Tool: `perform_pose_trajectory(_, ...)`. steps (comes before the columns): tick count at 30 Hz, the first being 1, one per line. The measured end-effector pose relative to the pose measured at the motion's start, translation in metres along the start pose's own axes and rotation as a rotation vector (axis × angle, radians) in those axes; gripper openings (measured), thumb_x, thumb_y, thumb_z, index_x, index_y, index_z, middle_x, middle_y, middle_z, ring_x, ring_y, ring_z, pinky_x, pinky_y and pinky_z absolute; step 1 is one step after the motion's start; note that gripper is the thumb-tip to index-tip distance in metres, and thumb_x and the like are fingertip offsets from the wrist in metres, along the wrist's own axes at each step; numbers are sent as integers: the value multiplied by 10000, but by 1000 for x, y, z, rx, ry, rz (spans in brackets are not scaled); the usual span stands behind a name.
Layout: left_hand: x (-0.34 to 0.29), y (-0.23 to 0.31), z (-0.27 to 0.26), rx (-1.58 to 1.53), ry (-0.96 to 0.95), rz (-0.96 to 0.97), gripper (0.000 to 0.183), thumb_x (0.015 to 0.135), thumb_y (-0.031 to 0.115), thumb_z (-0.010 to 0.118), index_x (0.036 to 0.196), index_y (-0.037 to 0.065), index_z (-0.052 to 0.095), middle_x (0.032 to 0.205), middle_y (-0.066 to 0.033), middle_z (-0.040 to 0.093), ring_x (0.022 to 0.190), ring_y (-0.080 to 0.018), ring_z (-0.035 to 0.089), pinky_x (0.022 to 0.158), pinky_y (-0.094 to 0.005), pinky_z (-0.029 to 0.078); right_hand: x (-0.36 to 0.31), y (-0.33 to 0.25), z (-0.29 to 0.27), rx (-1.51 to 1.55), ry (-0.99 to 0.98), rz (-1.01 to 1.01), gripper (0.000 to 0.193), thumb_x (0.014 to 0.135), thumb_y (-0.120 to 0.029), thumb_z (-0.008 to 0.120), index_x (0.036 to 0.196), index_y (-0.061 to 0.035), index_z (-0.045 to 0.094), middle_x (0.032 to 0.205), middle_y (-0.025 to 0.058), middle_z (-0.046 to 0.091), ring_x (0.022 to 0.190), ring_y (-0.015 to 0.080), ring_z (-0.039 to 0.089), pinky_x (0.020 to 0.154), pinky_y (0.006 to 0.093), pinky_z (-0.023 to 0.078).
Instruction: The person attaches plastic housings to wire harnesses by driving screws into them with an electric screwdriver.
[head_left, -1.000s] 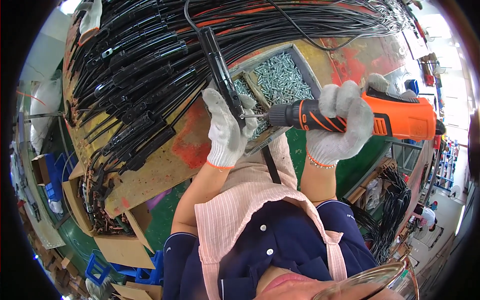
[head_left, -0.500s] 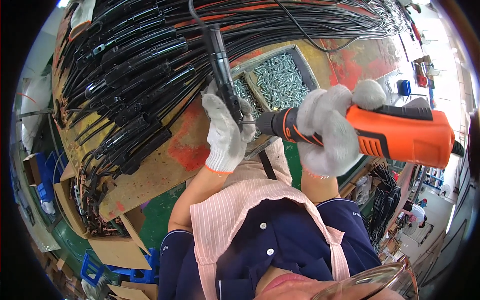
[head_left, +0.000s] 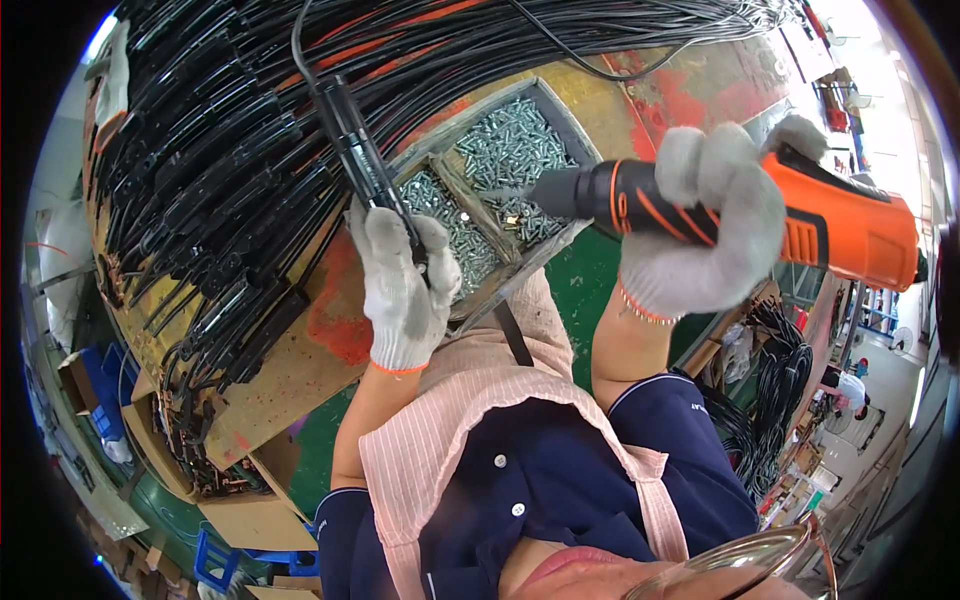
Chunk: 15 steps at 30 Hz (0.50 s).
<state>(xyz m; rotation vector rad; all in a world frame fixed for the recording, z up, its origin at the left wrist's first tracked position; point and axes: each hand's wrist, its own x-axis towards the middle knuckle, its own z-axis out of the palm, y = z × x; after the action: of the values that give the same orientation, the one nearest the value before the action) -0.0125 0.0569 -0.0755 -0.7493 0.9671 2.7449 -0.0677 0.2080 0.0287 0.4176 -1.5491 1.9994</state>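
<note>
Black tubular part (head_left: 358,155) slants up from the left hand (head_left: 402,285) pinching its lower end; right hand (head_left: 745,220) grips orange driver (head_left: 840,225).

Table (head_left: 655,110): yellow-brown top with red patches.
Left section: black elongated housings (head_left: 258,142), laid side by side in an overlapping pile.
Far section: black cables (head_left: 480,42), running in a dense bundle toward the right.
Near edge: divided tray (head_left: 568,122), set obliquely, right of the housings.

White gloves (head_left: 405,300) | pink striped apron (head_left: 410,460) | navy shirt (head_left: 580,470), white buttons (head_left: 517,510)
</note>
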Motion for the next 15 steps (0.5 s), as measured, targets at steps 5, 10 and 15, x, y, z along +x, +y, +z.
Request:
perform_pose_trajectory(5,-4,5,12,200,84,95,451,934,178,616,1295,111,355,615,15,450,415,-73,403,369,-232,340,-1,30,-31,54,142,5,502,791,89,583,1245,50,371,671,108,568,537,189,547,543,335,502)
perform_pose_trajectory(10,-5,4,14,216,167,91,538,918,71,624,1365,122,330,608,31,441,422,-69,403,376,-236,337,-16,37,-34,-60,238,174,483,782,-3,588,1219,21,384,644,93,538,517,180,509,540,315,474)
perform_pose_trajectory(15,-3,4,21,259,208,76,560,908,28,616,1379,126,329,610,38,441,417,-64,390,375,-233,322,-20,48,-41,-39,245,195,479,785,7,595,1216,31,387,646,106,542,521,194,517,542,331,474)
